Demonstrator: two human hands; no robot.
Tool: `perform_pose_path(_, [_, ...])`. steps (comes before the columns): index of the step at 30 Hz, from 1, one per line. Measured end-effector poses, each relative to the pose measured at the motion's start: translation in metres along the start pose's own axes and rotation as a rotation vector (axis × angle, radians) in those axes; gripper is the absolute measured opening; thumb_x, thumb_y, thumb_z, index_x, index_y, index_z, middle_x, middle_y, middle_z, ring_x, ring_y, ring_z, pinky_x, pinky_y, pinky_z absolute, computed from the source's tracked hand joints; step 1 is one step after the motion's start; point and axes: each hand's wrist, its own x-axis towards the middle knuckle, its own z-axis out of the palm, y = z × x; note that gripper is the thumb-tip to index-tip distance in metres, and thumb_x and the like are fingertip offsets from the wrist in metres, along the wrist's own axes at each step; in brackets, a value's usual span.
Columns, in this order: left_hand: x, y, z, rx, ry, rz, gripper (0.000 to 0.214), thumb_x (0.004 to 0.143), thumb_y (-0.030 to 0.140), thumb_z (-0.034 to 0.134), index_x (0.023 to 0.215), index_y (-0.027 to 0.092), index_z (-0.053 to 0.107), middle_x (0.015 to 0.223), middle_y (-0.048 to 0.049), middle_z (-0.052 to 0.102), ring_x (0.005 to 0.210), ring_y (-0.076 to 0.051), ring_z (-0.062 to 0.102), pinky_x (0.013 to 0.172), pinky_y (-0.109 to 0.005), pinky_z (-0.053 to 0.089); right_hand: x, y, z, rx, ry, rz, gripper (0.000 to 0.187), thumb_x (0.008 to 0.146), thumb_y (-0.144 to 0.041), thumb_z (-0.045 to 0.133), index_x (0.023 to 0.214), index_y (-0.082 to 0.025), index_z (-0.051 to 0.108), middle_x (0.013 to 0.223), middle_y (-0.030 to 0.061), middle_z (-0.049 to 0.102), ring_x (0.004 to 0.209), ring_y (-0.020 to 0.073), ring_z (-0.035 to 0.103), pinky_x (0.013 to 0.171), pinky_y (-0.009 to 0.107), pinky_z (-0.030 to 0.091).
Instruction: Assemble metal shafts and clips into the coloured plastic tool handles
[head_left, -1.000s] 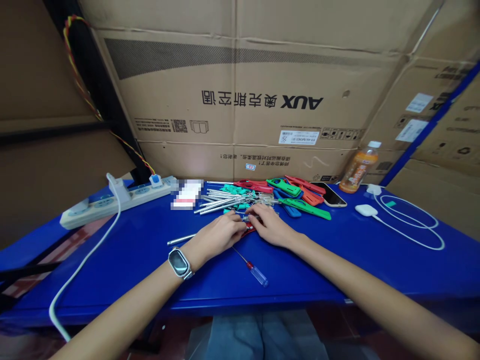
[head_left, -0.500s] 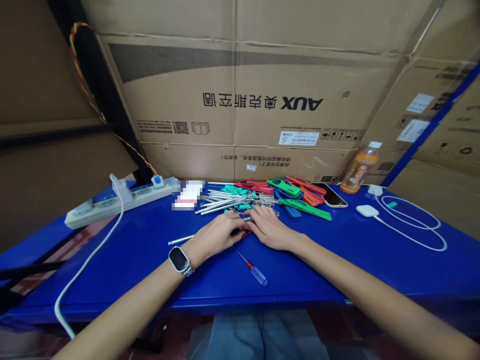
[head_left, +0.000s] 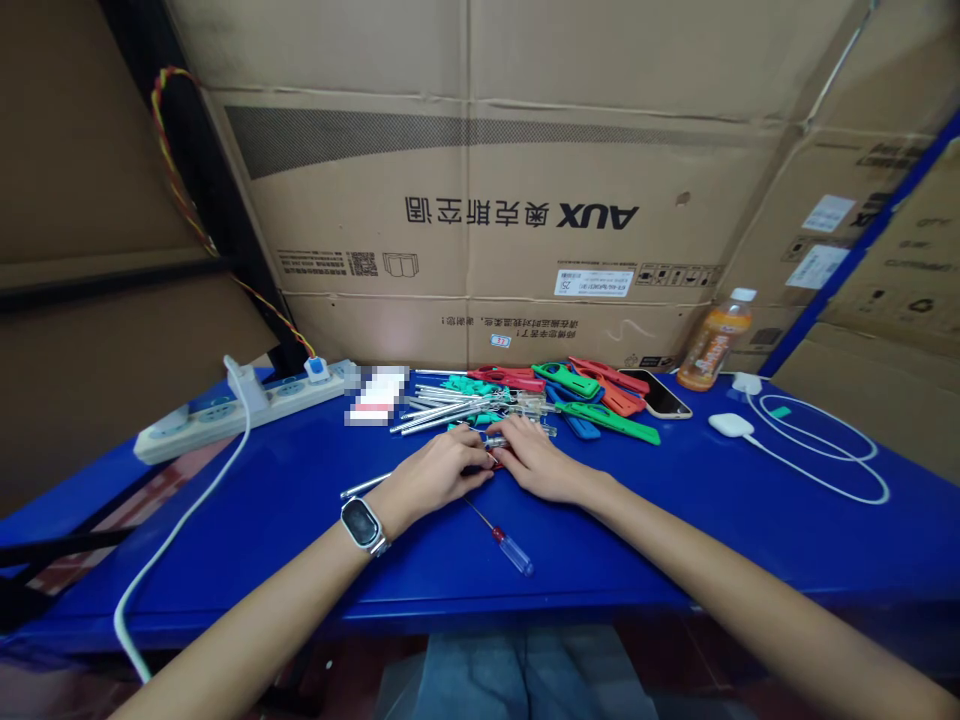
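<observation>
My left hand point(head_left: 442, 468) and my right hand point(head_left: 544, 462) meet low over the table, with bent fingers closed around a small red lighter casing point(head_left: 496, 459) that they mostly hide. A metal tube point(head_left: 365, 485) sticks out to the left from behind the left hand. Just beyond the fingers lies a pile of metal lighter tubes point(head_left: 442, 413) with green and clear parts. Lighter casings in red point(head_left: 510, 378), green point(head_left: 615, 424) and blue point(head_left: 583, 425) lie behind the right hand. A screwdriver point(head_left: 514, 551) with a clear handle rests in front of the hands.
A power strip point(head_left: 262, 405) with a white cable stands at the left. Near the pile is a blurred white pack point(head_left: 379, 392). To the right are a phone point(head_left: 660, 395), an orange drink bottle point(head_left: 714, 342) and a white charger point(head_left: 730, 426). Cardboard point(head_left: 465, 150) walls the back.
The view has shifted slightly. Both hands stay together around the red casing, with only small finger movements; the things on the table lie as before.
</observation>
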Motion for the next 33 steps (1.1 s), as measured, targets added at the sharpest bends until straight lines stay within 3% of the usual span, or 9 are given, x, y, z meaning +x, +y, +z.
perform_pose_path(5, [0.000,-0.009,-0.003,-0.008,-0.035,0.016,0.014,0.094,0.021,0.057,0.090,0.019,0.071,0.094,-0.0046,0.066,0.090,-0.019,0.059,0.082,-0.029,0.047,-0.002,0.007,0.003,0.209,0.087,0.002,0.017,0.096,-0.023,0.048,0.111,-0.018,0.055,0.103,0.0083,0.061,0.096,0.0200,0.057,0.085,0.035,0.046])
perform_pose_path(8, [0.000,-0.009,-0.005,0.012,-0.035,0.016,0.011,0.094,0.020,0.058,0.095,0.019,0.070,0.095,-0.0049,0.066,0.092,-0.020,0.059,0.083,-0.030,0.047,-0.002,0.004,0.002,0.203,0.104,0.032,0.017,0.094,-0.027,0.053,0.108,-0.018,0.057,0.091,0.0052,0.059,0.084,0.0186,0.056,0.077,0.033,0.046])
perform_pose_path(14, [-0.001,-0.003,-0.007,-0.021,0.005,-0.066,0.007,0.089,0.018,0.064,0.095,0.018,0.063,0.092,-0.0037,0.066,0.089,-0.019,0.061,0.077,-0.028,0.047,-0.002,0.001,-0.001,0.150,0.075,0.041,0.023,0.095,-0.031,0.053,0.113,-0.018,0.055,0.089,0.0049,0.059,0.084,0.0194,0.055,0.077,0.034,0.044])
perform_pose_path(22, [-0.002,-0.004,-0.009,0.140,-0.043,0.066,0.023,0.098,0.027,0.050,0.110,0.023,0.070,0.092,-0.0054,0.063,0.088,-0.020,0.059,0.078,-0.030,0.046,-0.002,0.007,-0.003,0.179,0.103,0.042,0.018,0.093,-0.032,0.057,0.105,-0.018,0.058,0.088,0.0041,0.063,0.080,0.0174,0.058,0.071,0.030,0.046])
perform_pose_path(29, [-0.001,-0.003,-0.007,0.143,-0.064,0.051,0.021,0.098,0.025,0.050,0.104,0.020,0.070,0.093,-0.0057,0.063,0.088,-0.019,0.059,0.081,-0.030,0.047,-0.004,0.004,-0.019,0.077,0.191,-0.022,0.016,0.097,-0.024,0.050,0.101,-0.019,0.065,0.100,0.0075,0.071,0.097,0.0208,0.063,0.089,0.038,0.047])
perform_pose_path(33, [0.000,0.000,-0.007,0.158,-0.067,0.030,0.019,0.097,0.024,0.053,0.107,0.020,0.069,0.095,-0.0061,0.064,0.090,-0.021,0.059,0.080,-0.032,0.047,-0.007,0.001,-0.023,0.094,0.204,-0.047,0.014,0.095,-0.024,0.055,0.103,-0.018,0.065,0.101,0.0081,0.070,0.096,0.0205,0.064,0.086,0.036,0.049])
